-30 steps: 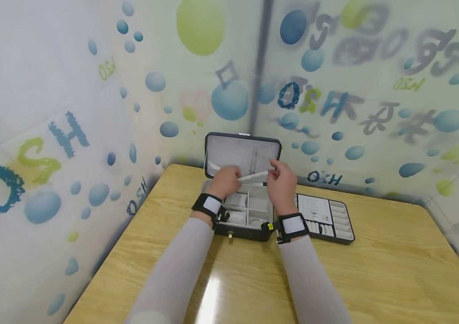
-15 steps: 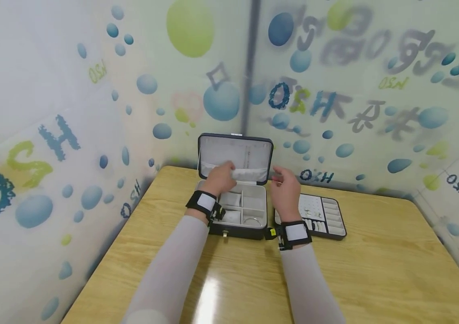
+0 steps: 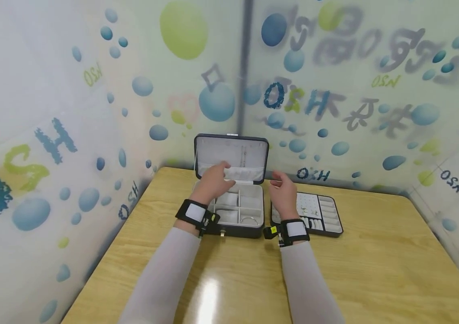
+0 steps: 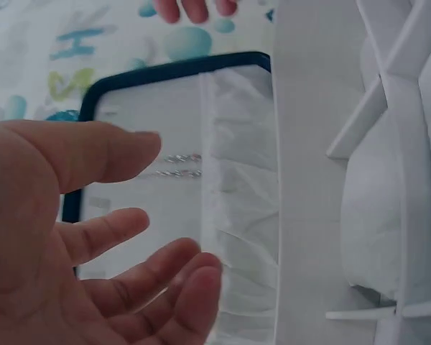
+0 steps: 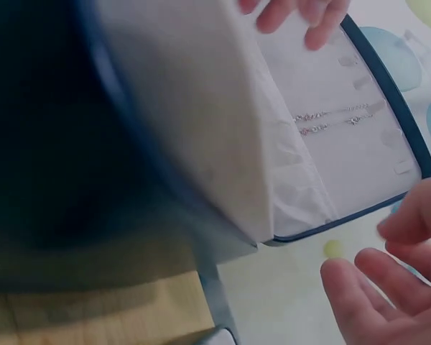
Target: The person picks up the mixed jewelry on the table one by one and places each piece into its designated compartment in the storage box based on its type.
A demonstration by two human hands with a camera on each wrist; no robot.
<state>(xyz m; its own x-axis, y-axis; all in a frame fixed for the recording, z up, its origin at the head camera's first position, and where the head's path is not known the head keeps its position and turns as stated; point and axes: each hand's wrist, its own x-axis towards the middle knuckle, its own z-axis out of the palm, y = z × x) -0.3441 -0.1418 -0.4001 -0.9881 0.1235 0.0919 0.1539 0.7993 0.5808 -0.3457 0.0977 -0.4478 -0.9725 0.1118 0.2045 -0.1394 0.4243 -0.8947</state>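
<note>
A dark jewelry box (image 3: 235,231) with a pale lining stands on the table, its lid (image 3: 219,150) raised. A silvery necklace (image 4: 174,165) hangs inside the lid, its lower end going behind a gathered white fabric pocket (image 4: 244,180). My left hand (image 3: 212,182) hovers over the box in front of the lid, thumb and fingers spread and holding nothing. Just right of the lid is my right hand (image 3: 284,193), fingers loosely bent with nothing between them. White cushions (image 3: 227,216) and a bangle (image 3: 249,219) lie in the box's compartments; my left hand hides others.
Right of the box lies a shallow jewelry tray (image 3: 328,208) with rings, earrings and narrow slots, partly behind my right hand. The wooden table (image 3: 375,256) extends to the right and toward me. Patterned walls (image 3: 351,112) close off the back and left.
A second ago both hands pinched the pocket's top edge and pulled it out. Both have let go, the pocket lies back against the lid, and the hands have drawn apart.
</note>
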